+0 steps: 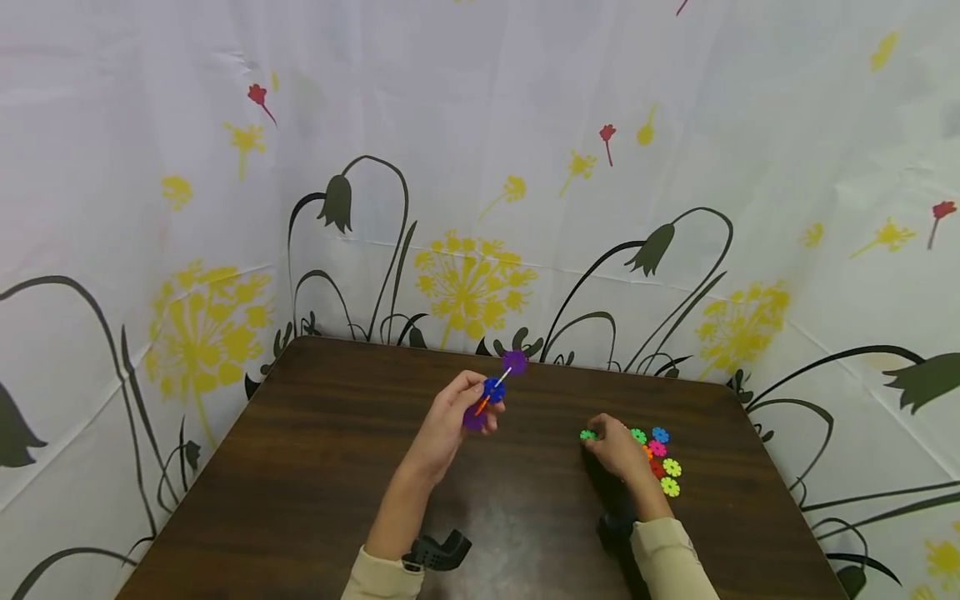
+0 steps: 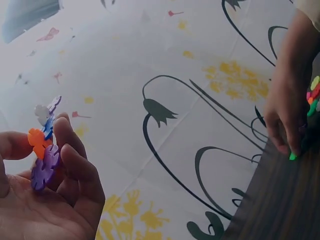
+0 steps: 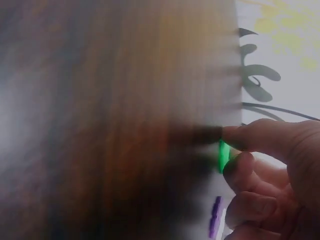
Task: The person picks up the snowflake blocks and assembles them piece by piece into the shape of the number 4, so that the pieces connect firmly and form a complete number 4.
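Okay, head: left hand (image 1: 446,427) pinches one five-disc chain (image 1: 493,390); right hand (image 1: 619,451) pinches one green disc (image 1: 587,435) over the tabletop (image 1: 337,458), beside at least seven loose discs (image 1: 657,448). Left wrist: chain has two purple, one each white, blue, orange. Right wrist: green disc between thumb and finger.

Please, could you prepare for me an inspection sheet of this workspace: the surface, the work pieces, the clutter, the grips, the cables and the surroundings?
Surface: dark brown wood-grain table, with a pale sheen towards the person.
Work pieces: chain of five flower-shaped discs, coloured purple, white, blue, orange and purple; green disc; loose discs in several colours, partly hidden behind the right grip.
Clutter: nothing seen.
Grips: both bare hands; the left grip holds the chain above the table, the right grip pinches the green disc.
Cables: nothing seen.
Surroundings: white sheet printed with flowers behind the table; black wrist device on the left wrist.
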`<state>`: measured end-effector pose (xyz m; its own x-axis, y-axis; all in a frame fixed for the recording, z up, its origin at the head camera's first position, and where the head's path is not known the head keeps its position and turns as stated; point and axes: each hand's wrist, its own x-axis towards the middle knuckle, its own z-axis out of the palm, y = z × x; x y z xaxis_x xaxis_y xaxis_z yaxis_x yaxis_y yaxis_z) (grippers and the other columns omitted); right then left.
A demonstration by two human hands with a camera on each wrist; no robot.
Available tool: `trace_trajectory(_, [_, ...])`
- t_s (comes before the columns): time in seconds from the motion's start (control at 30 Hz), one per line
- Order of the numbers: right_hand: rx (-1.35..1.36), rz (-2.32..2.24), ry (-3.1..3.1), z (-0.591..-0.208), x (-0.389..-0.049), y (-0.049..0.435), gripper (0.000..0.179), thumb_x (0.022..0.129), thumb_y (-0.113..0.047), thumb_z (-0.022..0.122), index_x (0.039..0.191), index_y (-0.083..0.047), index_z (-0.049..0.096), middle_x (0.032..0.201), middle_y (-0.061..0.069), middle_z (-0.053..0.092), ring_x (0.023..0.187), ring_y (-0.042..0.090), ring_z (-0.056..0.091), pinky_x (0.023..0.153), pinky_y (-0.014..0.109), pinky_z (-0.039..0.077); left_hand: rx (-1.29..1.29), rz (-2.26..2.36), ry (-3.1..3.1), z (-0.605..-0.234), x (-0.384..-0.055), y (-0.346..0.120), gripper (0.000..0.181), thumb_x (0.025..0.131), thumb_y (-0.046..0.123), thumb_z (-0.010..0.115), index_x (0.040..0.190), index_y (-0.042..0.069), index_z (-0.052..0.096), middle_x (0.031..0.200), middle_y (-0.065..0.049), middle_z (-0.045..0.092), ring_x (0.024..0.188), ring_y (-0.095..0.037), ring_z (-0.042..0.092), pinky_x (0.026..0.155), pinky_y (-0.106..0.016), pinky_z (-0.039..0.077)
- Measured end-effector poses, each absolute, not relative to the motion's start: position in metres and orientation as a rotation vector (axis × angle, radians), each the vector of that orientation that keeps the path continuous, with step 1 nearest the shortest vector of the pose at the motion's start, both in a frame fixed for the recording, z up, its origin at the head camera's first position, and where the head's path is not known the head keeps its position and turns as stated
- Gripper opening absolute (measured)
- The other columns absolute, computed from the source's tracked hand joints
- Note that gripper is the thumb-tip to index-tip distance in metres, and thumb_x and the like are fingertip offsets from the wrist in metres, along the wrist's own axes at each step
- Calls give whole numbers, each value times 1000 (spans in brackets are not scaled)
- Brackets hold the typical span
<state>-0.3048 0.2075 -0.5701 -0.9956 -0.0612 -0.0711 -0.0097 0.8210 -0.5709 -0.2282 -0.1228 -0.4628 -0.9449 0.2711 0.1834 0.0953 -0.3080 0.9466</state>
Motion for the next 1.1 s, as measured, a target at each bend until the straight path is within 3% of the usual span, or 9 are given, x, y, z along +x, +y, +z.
trace_trajectory(0.27, [-7,-1183,2747,-578,-309,210,27,95,-14,81,100,3,61,71,1,50,65,15,47,61,28,41,480,2418,1765,-460,-225,-117,20,117,22,43,120,5,53,96,-2,68,75,-13,61,72,-24,53])
trace_trajectory(0.43, [-33,-1291,2690,-576,-306,209,21,100,-15,75,91,2,65,65,-1,55,59,12,48,56,27,40,516,2380,1819,-461,-223,-115,19,116,20,50,124,4,53,98,-3,71,74,-13,64,73,-25,55])
trace_trajectory(0.6, [-91,-1480,2567,-558,-296,200,36,110,-26,64,95,7,66,64,1,59,52,12,47,51,26,43,580,2290,1911,-461,-224,-114,24,114,20,56,129,2,54,110,-19,74,78,-13,73,77,-27,61])
trace_trajectory(0.73, [-156,-1677,2447,-529,-286,187,46,112,-38,59,96,5,64,65,3,61,51,13,49,51,26,48,590,2235,2048,-458,-222,-114,23,113,20,57,128,2,57,116,-31,71,81,-14,71,77,-26,59])
trace_trajectory(0.87, [-215,-1872,2329,-498,-279,176,44,112,-43,59,90,-4,58,63,4,60,52,13,50,50,25,49,546,2179,2238,-455,-220,-114,19,112,23,61,123,8,64,111,-20,71,86,-22,67,77,-26,54])
trace_trajectory(1.1, [-361,-2019,2338,-467,-256,167,47,113,-41,57,92,2,55,60,5,57,51,13,49,47,26,46,564,2052,2494,-456,-213,-105,9,108,22,68,116,20,72,103,-2,69,90,-19,63,78,-28,53])
